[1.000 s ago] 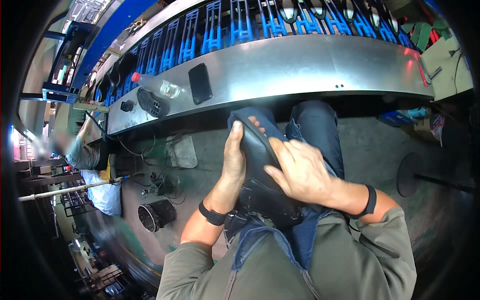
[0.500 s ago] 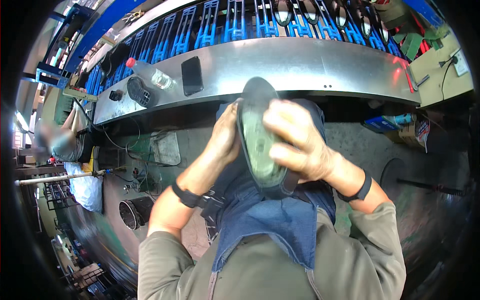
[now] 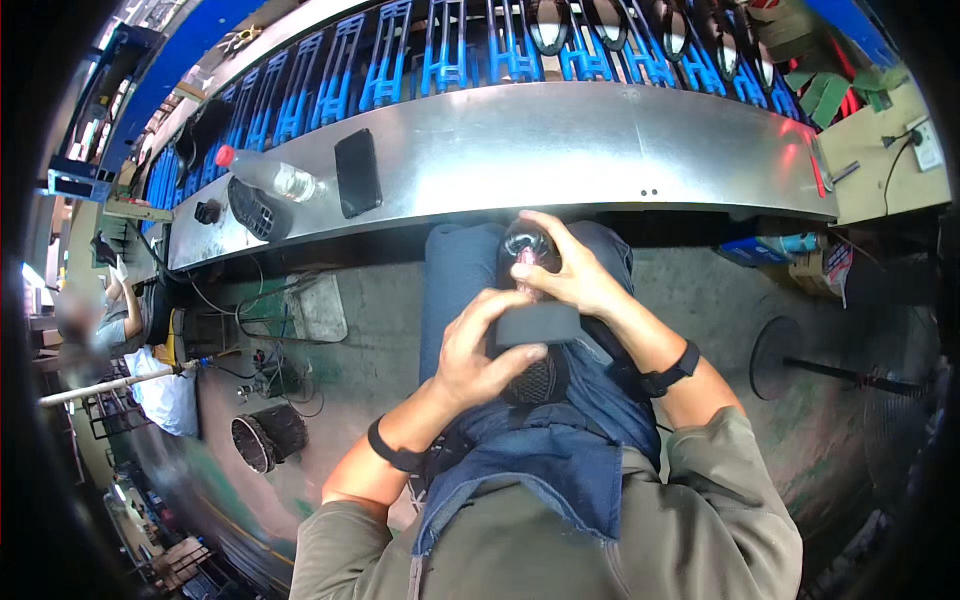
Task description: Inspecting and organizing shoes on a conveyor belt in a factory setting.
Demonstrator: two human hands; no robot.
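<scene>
Hands meeting over the lap, both closing on one dark shoe part. Left hand [image 3: 480,355] wrapping fingers around the flat grey block end [image 3: 537,323] of that shoe sole [image 3: 535,300], thumb pressing its lower edge, grip clamped on it. Right hand [image 3: 570,275] curling over the rounded glossy far end, fingers shut on the same sole from above. Sole standing roughly on edge between the two grips, mesh-patterned part hanging just below the left grip, above the blue apron [image 3: 540,460].

Lying beyond the grips, on the metal worktop [image 3: 600,150]: black phone [image 3: 357,172], up and left of the right grip; clear plastic bottle [image 3: 270,178] with a red cap, further left; another black sole [image 3: 250,207] just beside the bottle. Running behind the worktop, well apart from both grips, row of blue racks [image 3: 450,50]. Wearing black wristbands on both wrists. Standing on the floor, down and left of the left grip, dark round bin [image 3: 265,440].
</scene>
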